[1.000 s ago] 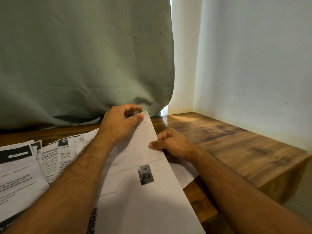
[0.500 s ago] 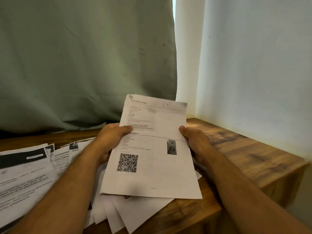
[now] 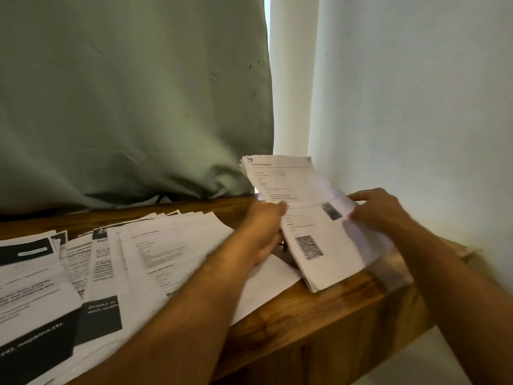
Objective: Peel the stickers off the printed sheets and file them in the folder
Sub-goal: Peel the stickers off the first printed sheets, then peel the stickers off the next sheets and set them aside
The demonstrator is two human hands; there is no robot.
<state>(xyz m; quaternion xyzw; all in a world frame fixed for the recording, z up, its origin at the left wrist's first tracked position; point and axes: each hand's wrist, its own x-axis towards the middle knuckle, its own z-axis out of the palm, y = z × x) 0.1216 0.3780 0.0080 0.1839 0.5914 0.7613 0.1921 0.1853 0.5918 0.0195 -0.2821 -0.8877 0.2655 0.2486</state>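
Left hand (image 3: 265, 229) gripping stack (image 3: 311, 215) at its left edge, thumb pressed on top sheet, other fingers curled under & hidden; right hand (image 3: 374, 209) holding same stack at right edge, index finger stretched out along far side, rest curled onto paper, exact pinch blurred; stack tilted up off desk (image 3: 319, 315) btwn both hands, top edge fanned near wall (image 3: 416, 93); QR code (image 3: 309, 247) just below left thumb, small photo (image 3: 331, 211) just left of right fingertips; loose sheets (image 3: 155, 251) spread flat on desk left of & under left forearm; curtain (image 3: 125, 93) hanging behind, beyond fingers; folder & stickers not made out.
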